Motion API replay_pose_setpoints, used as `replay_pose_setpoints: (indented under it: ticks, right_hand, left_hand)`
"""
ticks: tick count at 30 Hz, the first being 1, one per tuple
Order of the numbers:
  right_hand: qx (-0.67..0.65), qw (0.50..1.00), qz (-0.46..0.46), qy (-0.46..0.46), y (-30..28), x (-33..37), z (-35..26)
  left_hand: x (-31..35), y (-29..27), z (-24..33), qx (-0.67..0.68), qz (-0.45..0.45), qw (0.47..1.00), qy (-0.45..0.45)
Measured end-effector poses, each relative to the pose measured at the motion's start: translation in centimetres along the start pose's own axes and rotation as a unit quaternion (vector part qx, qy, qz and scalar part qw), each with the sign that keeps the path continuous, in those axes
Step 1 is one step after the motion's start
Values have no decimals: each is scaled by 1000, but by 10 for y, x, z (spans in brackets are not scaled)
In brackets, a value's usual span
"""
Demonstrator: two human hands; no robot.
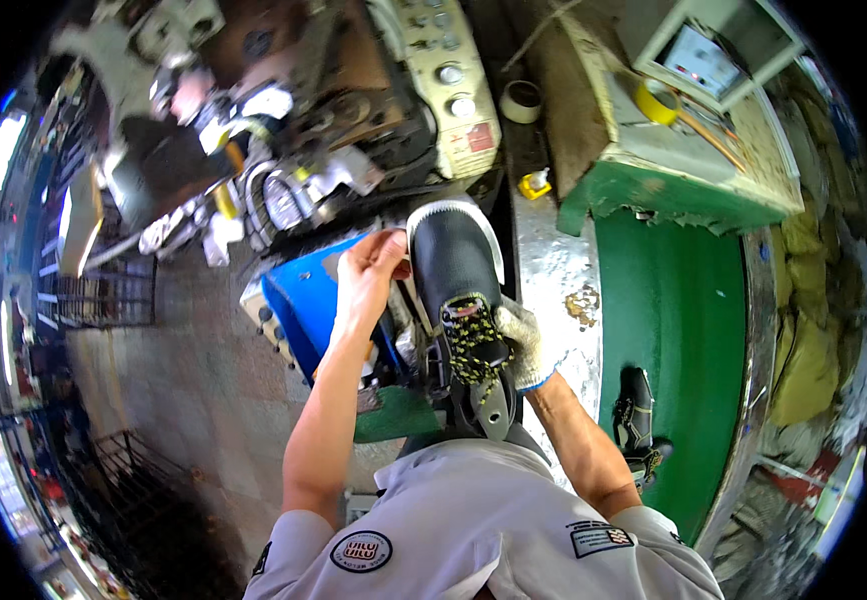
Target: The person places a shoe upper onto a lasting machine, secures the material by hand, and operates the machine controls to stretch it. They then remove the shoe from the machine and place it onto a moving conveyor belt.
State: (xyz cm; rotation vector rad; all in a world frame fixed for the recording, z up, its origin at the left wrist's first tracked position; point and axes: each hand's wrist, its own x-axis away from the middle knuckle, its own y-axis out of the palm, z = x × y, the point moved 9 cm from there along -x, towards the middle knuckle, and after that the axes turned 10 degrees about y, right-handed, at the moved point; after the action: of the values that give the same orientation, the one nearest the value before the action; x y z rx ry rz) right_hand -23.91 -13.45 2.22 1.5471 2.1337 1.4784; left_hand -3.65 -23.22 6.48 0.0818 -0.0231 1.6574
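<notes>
A black lace-up shoe [453, 260] with a white band round its toe edge sits upright in front of me, toe pointing away. Its laces [473, 345] are black and yellow. My left hand [366, 277] is bare and closed, with thumb and fingertips pinching at the left edge of the toe. The fingertips' exact hold is partly hidden. On the other side my right hand [521, 345], in a pale knitted glove, grips the shoe near the laces; its far fingers are out of sight behind it. The shoe's heel end comes close to my body.
A machine with a knobbed panel [461, 105] stands ahead, beside a blue box [303, 300]. To the right, a green surface [673, 330] bears another dark shoe [636, 410]. Yellow tape [657, 101] lies on a worn bench [693, 165]; a small yellow bottle [534, 184] stands nearer.
</notes>
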Motion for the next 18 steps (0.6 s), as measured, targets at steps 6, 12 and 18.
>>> replay_pose_setpoints:
  ticks: [6,12,18]
  right_hand:
    - [107,992,43,42,53,-54,36]
    - [67,995,27,67,75,-87,61]
    - [53,996,30,62,90,-122,83]
  left_hand:
    - [-2,-100,-14,-8,80,997,3]
    - [-15,-151,-34,134,200,970,-35]
    - [-26,-182,6,-43,287,942,170]
